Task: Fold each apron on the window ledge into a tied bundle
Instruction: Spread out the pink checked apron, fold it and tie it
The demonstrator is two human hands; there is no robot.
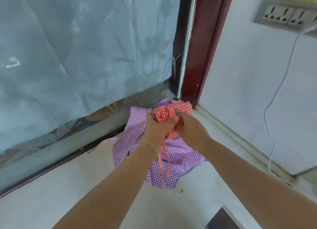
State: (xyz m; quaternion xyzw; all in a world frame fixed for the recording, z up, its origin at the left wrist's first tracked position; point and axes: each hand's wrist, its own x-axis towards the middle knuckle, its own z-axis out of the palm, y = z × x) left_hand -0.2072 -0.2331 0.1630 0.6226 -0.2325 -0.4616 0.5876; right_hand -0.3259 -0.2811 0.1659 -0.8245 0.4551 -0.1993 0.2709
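Red bundle (171, 114) gripped by left hand (155, 126) and right hand (190, 127), fingers curled round it. Held above purple apron (180, 160) on ledge (103, 186).

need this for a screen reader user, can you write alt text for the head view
Two bare hands hold a rolled red checked apron above a window ledge: the left hand grips the bundle while the right hand works at its ties, which dangle below. A purple checked apron lies unfolded on the ledge beneath, beside a curtained window.
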